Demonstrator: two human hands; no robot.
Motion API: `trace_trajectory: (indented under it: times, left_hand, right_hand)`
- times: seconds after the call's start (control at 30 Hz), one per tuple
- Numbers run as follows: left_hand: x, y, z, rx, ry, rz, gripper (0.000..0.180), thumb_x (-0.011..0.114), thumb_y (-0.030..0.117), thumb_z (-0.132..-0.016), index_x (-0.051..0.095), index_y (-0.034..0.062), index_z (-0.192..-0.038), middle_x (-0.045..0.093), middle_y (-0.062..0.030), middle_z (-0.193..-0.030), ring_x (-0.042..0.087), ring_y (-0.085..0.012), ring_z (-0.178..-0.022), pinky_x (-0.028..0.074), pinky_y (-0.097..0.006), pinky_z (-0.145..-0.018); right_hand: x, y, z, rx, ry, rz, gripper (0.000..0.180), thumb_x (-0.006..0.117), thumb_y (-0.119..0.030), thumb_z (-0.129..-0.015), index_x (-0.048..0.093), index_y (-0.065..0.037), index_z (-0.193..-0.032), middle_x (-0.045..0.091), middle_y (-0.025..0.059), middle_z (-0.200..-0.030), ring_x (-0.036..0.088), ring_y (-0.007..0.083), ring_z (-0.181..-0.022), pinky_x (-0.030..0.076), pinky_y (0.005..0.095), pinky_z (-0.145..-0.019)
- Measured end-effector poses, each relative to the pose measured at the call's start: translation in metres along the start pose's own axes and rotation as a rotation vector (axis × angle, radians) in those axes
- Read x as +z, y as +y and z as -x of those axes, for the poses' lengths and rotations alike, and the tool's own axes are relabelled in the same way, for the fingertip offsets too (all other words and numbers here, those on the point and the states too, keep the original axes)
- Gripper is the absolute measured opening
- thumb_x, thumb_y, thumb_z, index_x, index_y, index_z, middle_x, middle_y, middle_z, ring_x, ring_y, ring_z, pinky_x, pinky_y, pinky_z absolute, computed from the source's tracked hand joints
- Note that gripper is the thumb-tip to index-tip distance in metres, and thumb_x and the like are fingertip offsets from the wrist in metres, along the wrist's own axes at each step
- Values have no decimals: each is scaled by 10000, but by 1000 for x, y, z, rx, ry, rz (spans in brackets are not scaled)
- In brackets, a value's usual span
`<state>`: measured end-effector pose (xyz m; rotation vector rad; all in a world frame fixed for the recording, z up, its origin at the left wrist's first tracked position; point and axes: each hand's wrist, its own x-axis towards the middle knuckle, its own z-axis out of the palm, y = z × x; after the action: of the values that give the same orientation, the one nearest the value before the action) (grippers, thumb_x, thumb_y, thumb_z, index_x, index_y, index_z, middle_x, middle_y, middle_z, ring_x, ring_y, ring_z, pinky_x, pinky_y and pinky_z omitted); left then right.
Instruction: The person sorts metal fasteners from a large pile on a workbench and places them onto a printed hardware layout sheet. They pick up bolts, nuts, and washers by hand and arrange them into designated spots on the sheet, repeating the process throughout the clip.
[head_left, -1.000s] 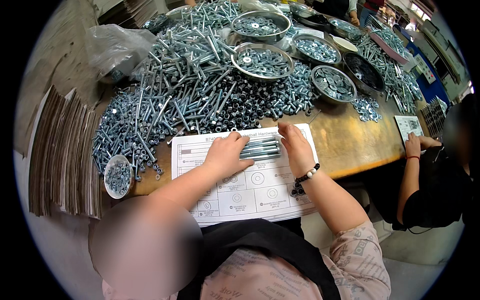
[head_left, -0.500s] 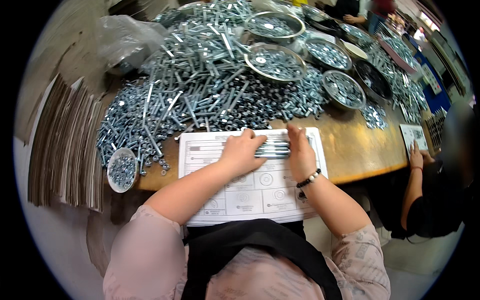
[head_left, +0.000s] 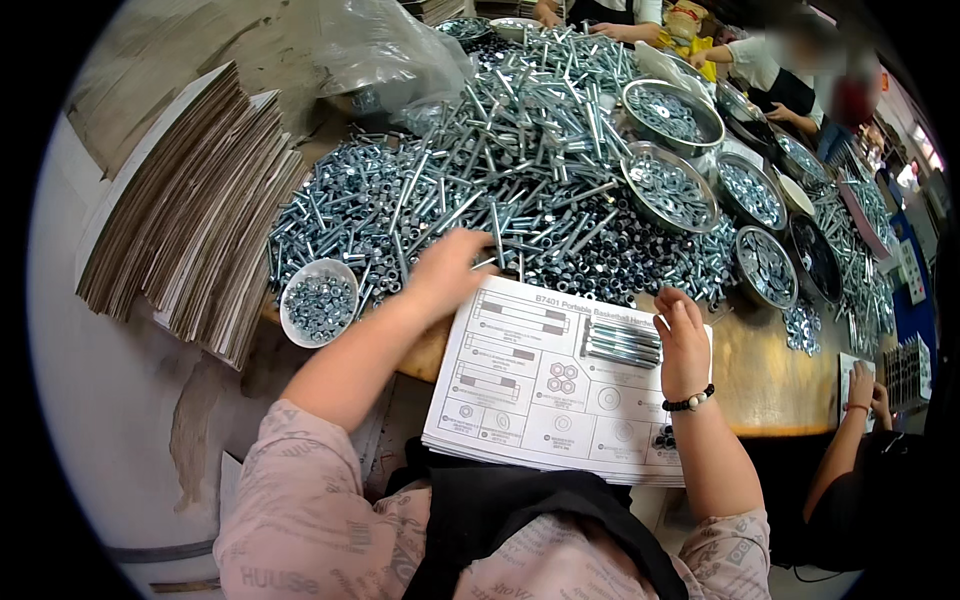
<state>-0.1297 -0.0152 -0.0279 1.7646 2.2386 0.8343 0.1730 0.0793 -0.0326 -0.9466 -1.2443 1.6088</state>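
A stack of printed sheets (head_left: 480,420) with part drawings lies at the table's front edge. Several long silver bolts (head_left: 622,346) rest side by side in its upper right box. My right hand (head_left: 686,345) stands on edge at the right ends of these bolts, fingers extended and somewhat bent, gripping nothing visible. My left hand (head_left: 447,272) is at the near edge of the big heap of bolts (head_left: 530,140), just above the stack's upper left corner. Its thumb and fingers are apart, with nothing seen between them. Small dark nuts (head_left: 664,437) sit low on the sheet, beside my right forearm.
A white bowl of small nuts (head_left: 320,303) stands left of my left forearm, near stacked cardboard sheets (head_left: 190,210). Black nuts (head_left: 600,255) lie before the heap. Metal bowls of washers (head_left: 670,188) stand at the right. A co-worker's hand (head_left: 858,385) is at far right.
My left hand has left the bolts on the sheet and moved to the heap's edge. My right hand stays beside those bolts. The view has shifted and turned, so the sheet looks tilted.
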Motion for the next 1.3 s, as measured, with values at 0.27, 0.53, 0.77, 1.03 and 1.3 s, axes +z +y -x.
trace_trajectory:
  times: [0.27, 0.53, 0.77, 1.03, 1.3]
  left_hand:
    - [-80, -59, 35, -209, 78, -71, 316, 616, 113, -760, 550, 22, -1055, 589, -174, -997, 556, -329, -950, 444, -396, -809]
    - [-6, -62, 102, -16, 176, -588, 267, 499, 83, -775, 554, 24, -1029, 509, -157, -1140, 465, -313, -1109, 433, -388, -857]
    - [11, -72, 120, -164, 114, -313, 366, 510, 68, -778, 510, 12, -1140, 478, -149, -1213, 436, -310, -1144, 382, -402, -928]
    - [7, -67, 133, -119, 313, -340, 457, 585, 24, -716, 484, -3, -1160, 505, -171, -1160, 480, -341, -1061, 385, -393, -913]
    - [-1, -73, 129, -247, 169, -73, 434, 666, 76, -668, 540, 11, -1079, 533, -143, -1022, 516, -318, -972, 421, -381, -826]
  right_hand:
    - [80, 7, -11, -76, -428, 468, 189, 550, -137, -839, 602, -37, -992, 609, 43, -923, 563, 114, -774, 448, 236, -691]
    - [208, 59, 0, -796, -918, 1278, 121, 572, -141, -727, 602, -87, -831, 573, 80, -826, 572, 249, -811, 475, 363, -697]
    - [246, 97, -1, -709, -879, 1393, 144, 483, -161, -823, 569, -90, -914, 593, 124, -843, 606, 272, -792, 493, 365, -662]
    - [251, 100, 4, -596, -951, 1376, 166, 465, -156, -831, 536, -78, -959, 574, 162, -879, 613, 310, -772, 501, 387, -634]
    - [254, 102, 2, -547, -923, 1364, 160, 510, -134, -796, 555, -90, -943, 569, 154, -871, 606, 310, -797, 495, 391, -668]
